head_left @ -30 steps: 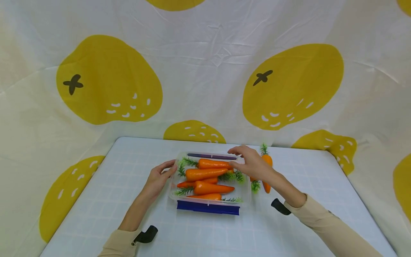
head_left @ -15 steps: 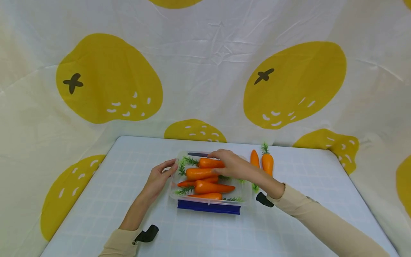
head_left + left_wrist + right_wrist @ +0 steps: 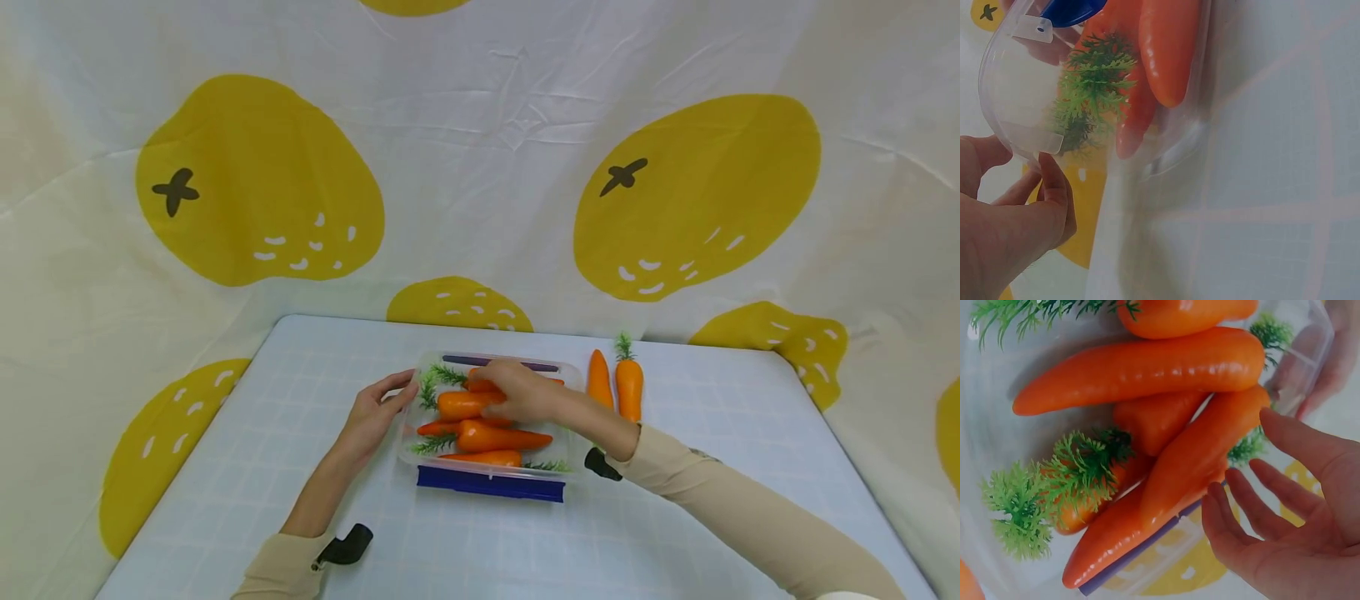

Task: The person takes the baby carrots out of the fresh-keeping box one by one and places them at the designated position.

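A clear plastic food container with blue latch flaps holds several orange carrots with green leafy tops. My left hand grips the container's left side; in the left wrist view, thumb and fingers sit on either side of its rim. My right hand reaches in over the carrots at the back. In the right wrist view, its thumb and spread fingertips lie right at the edges of one carrot, with the fingers loosely bent. That carrot overlaps another carrot beneath it.
Two more carrots lie on the table to the right of the container, one with its tip pointing away and one with its leaves at the back. Behind the white table hangs a curtain printed with yellow fruit.
My right hand has moved left from the container's back right corner to over the back carrots, uncovering the two carrots on the table. My left hand stays on the container's left side.
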{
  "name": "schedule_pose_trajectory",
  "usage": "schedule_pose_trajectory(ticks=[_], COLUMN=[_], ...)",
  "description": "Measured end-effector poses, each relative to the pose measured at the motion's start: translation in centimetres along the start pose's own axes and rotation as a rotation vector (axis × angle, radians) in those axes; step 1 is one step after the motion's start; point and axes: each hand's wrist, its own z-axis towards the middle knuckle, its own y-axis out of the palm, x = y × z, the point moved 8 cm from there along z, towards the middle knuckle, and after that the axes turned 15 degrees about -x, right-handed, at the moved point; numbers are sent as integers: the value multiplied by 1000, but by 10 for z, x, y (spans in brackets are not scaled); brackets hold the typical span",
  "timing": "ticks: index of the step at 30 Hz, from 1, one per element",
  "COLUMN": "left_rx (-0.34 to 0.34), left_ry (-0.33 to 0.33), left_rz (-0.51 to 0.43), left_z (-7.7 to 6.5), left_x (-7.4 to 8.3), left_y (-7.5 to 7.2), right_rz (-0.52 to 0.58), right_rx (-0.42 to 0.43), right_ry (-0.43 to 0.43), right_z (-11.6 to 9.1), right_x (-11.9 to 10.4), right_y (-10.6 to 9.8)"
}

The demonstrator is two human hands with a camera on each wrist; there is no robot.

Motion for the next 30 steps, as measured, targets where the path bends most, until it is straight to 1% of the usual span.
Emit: schedule_pose_trajectory(ticks=[7, 11, 21, 25, 30], left_rx=[-6, -1, 5, 4, 4], left_ry=[9, 9, 13, 11, 7], left_rz=[-11, -11, 0, -8, -6], left_z=[-1, -2, -3, -3, -5], left_x=[0, 1, 3, 4, 6], left_y=[0, 1, 1, 2, 3], right_rz=[-28, -55, -185, -181, -172], right_rx=[-26, -35, 35, 47, 25], right_ry=[1, 18, 51, 50, 61], right_z=[5, 7, 13, 11, 6], right_x=[-2, -3, -8, -9, -7], right_y=[8, 13, 18, 17, 14])
